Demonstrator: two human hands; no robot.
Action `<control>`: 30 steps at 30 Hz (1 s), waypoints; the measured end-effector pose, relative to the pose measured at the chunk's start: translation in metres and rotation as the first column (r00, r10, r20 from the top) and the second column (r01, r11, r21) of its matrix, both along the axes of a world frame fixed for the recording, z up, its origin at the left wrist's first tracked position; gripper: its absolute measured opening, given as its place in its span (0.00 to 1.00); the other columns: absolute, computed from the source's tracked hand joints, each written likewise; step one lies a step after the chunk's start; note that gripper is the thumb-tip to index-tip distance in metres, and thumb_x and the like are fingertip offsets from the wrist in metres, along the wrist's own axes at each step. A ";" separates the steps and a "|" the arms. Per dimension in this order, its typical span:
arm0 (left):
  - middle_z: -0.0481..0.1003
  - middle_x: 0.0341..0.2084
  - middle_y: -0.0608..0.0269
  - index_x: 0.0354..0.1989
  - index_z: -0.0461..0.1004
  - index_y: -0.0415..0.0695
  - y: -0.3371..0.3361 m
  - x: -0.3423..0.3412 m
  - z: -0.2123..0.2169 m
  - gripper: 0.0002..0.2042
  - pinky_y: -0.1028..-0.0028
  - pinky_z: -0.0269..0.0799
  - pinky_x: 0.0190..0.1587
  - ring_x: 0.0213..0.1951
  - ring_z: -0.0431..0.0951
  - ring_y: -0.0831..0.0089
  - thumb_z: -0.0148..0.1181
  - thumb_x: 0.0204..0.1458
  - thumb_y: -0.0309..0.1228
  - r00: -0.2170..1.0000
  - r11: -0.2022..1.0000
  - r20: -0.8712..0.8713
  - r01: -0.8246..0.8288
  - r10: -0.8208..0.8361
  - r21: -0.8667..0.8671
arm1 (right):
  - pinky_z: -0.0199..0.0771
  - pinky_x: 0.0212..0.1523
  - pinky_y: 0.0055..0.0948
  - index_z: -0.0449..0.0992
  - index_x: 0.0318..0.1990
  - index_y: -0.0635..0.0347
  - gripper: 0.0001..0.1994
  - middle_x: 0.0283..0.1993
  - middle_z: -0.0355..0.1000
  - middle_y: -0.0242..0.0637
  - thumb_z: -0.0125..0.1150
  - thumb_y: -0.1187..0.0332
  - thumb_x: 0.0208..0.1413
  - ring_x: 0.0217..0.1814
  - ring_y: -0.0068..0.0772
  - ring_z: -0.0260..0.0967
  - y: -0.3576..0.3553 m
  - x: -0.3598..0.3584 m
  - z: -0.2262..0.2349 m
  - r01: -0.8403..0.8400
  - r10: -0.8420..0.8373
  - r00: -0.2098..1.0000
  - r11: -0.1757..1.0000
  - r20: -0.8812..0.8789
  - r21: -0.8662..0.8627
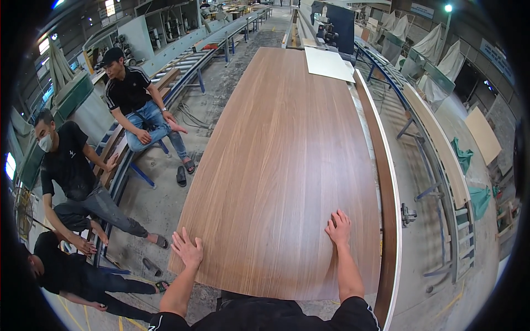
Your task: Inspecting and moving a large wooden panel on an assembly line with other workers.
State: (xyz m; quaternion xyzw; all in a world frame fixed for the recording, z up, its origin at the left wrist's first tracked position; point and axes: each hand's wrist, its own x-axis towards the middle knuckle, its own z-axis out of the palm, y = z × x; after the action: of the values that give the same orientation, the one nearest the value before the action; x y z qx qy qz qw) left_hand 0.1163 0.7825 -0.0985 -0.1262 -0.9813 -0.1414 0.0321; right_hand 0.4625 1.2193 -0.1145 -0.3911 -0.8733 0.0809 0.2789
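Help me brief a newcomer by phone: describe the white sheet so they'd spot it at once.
Find the large brown wood-grain panel under the person's left hand and right hand. Follow it to its far right corner, where the much smaller, four-sided white sheet lies. Its plain white face sets it apart from the panel's brown grain.

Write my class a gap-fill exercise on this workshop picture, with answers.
The left hand and right hand rest on a wood-grain panel coloured ____.
The sheet at the panel's far right corner is coloured ____.
One co-worker left of the panel wears a white face ____.
Missing words: brown; white; mask.
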 end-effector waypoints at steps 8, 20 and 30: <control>0.45 0.71 0.40 0.70 0.55 0.49 0.002 0.000 0.005 0.33 0.46 0.33 0.71 0.73 0.40 0.48 0.52 0.56 0.45 1.000 1.000 0.020 0.002 -0.002 0.005 | 0.61 0.62 0.47 0.76 0.49 0.54 0.18 0.60 0.69 0.42 0.65 0.63 0.49 0.63 0.47 0.63 0.000 0.001 -0.001 0.003 -0.003 1.000 1.000 0.002 0.017; 0.44 0.71 0.39 0.69 0.59 0.48 -0.001 -0.001 0.002 0.32 0.46 0.32 0.71 0.73 0.39 0.48 0.50 0.56 0.47 1.000 1.000 0.021 -0.009 0.009 0.026 | 0.60 0.63 0.47 0.76 0.50 0.54 0.19 0.60 0.69 0.43 0.65 0.64 0.48 0.63 0.48 0.63 0.002 -0.001 -0.004 -0.006 0.006 1.000 1.000 0.007 0.005; 0.43 0.71 0.37 0.68 0.60 0.50 -0.004 -0.002 -0.005 0.32 0.44 0.31 0.71 0.73 0.38 0.47 0.50 0.56 0.49 1.000 1.000 0.030 0.003 -0.004 0.018 | 0.60 0.63 0.48 0.75 0.50 0.57 0.19 0.61 0.68 0.45 0.63 0.66 0.49 0.63 0.50 0.63 0.001 0.001 -0.005 -0.017 0.017 1.000 1.000 0.025 0.012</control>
State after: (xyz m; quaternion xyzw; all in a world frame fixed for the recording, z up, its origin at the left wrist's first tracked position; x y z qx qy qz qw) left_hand 0.1146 0.7784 -0.1032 -0.1255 -0.9802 -0.1523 0.0181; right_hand 0.4633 1.2206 -0.1193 -0.3831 -0.8804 0.0731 0.2696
